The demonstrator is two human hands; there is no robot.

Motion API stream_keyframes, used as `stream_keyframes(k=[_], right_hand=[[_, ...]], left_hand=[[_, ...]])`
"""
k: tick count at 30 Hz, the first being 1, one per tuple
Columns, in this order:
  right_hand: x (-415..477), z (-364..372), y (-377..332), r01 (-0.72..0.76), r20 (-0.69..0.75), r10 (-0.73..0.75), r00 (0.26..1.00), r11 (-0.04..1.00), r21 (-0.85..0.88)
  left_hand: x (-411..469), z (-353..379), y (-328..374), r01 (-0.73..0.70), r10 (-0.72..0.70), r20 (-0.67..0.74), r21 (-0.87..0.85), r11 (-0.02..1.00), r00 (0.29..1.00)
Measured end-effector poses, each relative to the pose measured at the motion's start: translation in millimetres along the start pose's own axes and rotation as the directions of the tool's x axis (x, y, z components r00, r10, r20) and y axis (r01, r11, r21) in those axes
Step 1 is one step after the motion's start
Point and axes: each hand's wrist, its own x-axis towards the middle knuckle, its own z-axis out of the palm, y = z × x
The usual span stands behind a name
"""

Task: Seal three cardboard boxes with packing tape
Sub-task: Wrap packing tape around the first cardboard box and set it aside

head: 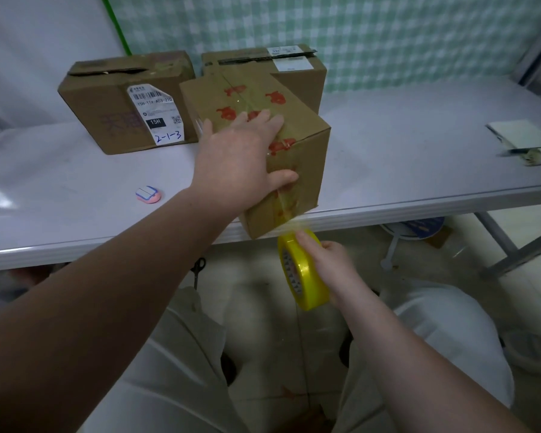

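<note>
A cardboard box with red print (306, 157) stands at the table's front edge, its near corner past the edge. My left hand (244, 157) lies on top of it, fingers spread flat and thumb pressing the front face. A strip of clear tape runs along the top seam and down the front face to a yellow tape roll (303, 273), which my right hand (331, 267) grips below the table edge. Two more boxes stand behind: one with a white shipping label (122, 101) at the left, one (294, 70) at the back with its top flaps slightly apart.
The white table (419, 157) carries a small pink and blue object (148, 194) at the left and a notebook with a rolled item (525, 142) at the right. Scissors (198, 270) lie on the floor below. Table legs (506, 248) and a fan base (397, 245) stand at the lower right.
</note>
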Motion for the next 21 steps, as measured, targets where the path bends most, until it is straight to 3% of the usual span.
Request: stream_keyframes(k=[3, 7, 11, 15, 18, 21], right_hand=[[-5, -1, -3, -0.042, 0.047, 0.037, 0.998, 0.993, 0.108], [-8, -3, -4, -0.072, 0.076, 0.063, 0.995, 0.99, 0.125], [-5, -9, 2, -0.088, 0.048, 0.087, 0.995, 0.996, 0.016], [-6, -19, -7, 0.02, 0.013, -0.018, 1.0, 0.991, -0.129], [-2, -28, -19, 0.083, 0.102, -0.062, 0.993, 0.972, -0.219], [2, -29, -26, 0.111, 0.189, -0.068, 0.98, 0.967, -0.227]], left_hand=[[-7, -2, -11, 0.001, -0.019, -0.07, -0.247, 0.969, 0.997], [-21, 13, -29, 0.07, -0.202, -0.144, -0.623, 0.779, 0.969], [-27, 22, -42, 0.024, -0.101, -0.08, -0.661, 0.75, 0.992], [-21, 20, -54, 0.028, -0.062, -0.028, -0.661, 0.75, 0.998], [-25, 32, -53, 0.073, -0.148, -0.022, -0.792, 0.606, 0.989], [-37, 52, -47, 0.129, -0.193, 0.067, -0.936, 0.327, 0.979]])
